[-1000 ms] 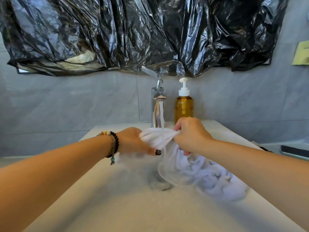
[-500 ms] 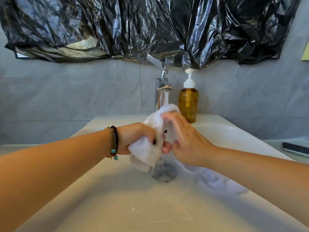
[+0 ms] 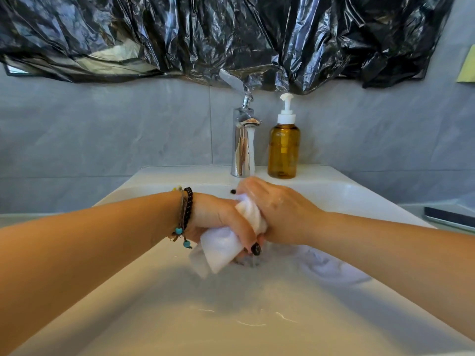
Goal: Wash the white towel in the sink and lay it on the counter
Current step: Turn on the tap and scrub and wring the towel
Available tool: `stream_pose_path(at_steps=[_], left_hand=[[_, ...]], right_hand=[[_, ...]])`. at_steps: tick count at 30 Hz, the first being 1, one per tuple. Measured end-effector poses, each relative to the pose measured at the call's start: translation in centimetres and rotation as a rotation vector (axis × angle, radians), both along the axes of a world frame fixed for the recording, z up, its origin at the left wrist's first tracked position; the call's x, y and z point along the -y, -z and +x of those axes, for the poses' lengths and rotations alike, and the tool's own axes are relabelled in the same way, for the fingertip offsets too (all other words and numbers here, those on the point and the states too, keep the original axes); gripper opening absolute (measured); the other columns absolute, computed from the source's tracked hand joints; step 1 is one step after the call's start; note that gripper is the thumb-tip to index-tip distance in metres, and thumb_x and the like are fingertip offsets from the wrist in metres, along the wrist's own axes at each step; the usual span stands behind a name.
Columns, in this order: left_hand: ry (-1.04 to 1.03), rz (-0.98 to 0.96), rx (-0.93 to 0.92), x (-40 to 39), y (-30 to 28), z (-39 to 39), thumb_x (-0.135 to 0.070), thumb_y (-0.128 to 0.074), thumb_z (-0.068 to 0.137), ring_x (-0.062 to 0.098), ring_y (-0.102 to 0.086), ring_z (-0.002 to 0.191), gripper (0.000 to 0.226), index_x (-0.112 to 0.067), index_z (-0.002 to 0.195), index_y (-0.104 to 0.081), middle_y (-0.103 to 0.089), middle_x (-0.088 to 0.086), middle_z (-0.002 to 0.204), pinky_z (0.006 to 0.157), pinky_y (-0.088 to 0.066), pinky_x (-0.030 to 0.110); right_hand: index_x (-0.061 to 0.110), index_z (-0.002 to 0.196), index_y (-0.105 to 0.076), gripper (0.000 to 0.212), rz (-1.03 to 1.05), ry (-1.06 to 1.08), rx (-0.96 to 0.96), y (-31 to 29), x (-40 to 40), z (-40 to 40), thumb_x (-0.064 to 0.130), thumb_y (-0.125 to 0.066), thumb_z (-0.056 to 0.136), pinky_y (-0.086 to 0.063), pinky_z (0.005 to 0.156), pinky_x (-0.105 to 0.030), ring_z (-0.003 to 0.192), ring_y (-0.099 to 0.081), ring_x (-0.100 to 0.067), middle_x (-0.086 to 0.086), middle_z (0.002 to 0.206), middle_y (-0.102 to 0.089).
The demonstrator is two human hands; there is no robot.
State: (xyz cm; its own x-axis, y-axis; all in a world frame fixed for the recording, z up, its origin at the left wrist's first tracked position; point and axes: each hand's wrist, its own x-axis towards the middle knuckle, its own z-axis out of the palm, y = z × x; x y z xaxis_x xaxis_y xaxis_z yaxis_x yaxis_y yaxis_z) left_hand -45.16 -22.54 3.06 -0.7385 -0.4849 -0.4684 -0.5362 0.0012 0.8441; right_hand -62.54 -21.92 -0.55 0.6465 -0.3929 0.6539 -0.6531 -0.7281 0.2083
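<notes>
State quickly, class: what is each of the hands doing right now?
Left hand: closed, gripping the white towel.
Right hand: closed, gripping the same towel, over the sink.

Near half of the sink [image 3: 180, 317] basin lies bare, open to approach from the front edge; the centre is occupied by the left hand [image 3: 218, 219] and right hand [image 3: 280, 211], both gripping the white towel [image 3: 223, 247] over the drain, its tail trailing along the right basin wall. Behind them the faucet [image 3: 243, 147] and soap bottle [image 3: 284, 150] stand close together on the back ledge; black plastic sheeting [image 3: 231, 34] overhangs from above; a dark flat object [image 3: 449, 217] lies on the counter at right.
</notes>
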Motion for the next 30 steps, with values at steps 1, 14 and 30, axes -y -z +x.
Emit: stream_pose_path(at_steps=[1, 14, 30], left_hand=[[0.021, 0.071, -0.016, -0.1, 0.3, -0.1, -0.003, -0.060, 0.073, 0.021, -0.070, 0.076, 0.017, -0.005, 0.089, -0.055, -0.069, 0.011, 0.086, 0.064, -0.058, 0.032], [-0.101, -0.920, 0.516, 1.0, 1.5, -1.6, -0.034, -0.077, 0.076, 0.014, -0.057, 0.075, 0.036, -0.013, 0.102, -0.063, -0.062, 0.000, 0.086, 0.070, -0.051, 0.025], [0.001, -1.524, 0.635, -0.1, 1.0, -2.2, -0.030, -0.059, 0.086, 0.017, -0.048, 0.070, 0.051, -0.016, 0.131, -0.041, -0.038, -0.006, 0.069, 0.063, -0.042, 0.028]], right_hand=[[0.014, 0.126, -0.045, 0.073, 0.097, 0.011, -0.020, 0.0, -0.2, -0.1, 0.017, -0.087, 0.066, -0.058, 0.069, -0.045, 0.096, -0.066, -0.030, -0.012, 0.116, -0.064], [0.023, 0.109, -0.057, 0.028, 0.622, 0.551, -0.222, -2.5, -1.6, 2.4, 0.011, -0.062, 0.083, -0.047, 0.068, -0.031, 0.079, -0.054, -0.017, 0.003, 0.088, -0.053], [0.015, 0.071, -0.055, 0.020, 1.000, 0.555, 0.142, -1.6, -0.8, 2.3, 0.003, -0.058, 0.086, -0.042, 0.050, -0.015, 0.058, -0.049, -0.010, -0.001, 0.068, -0.054]])
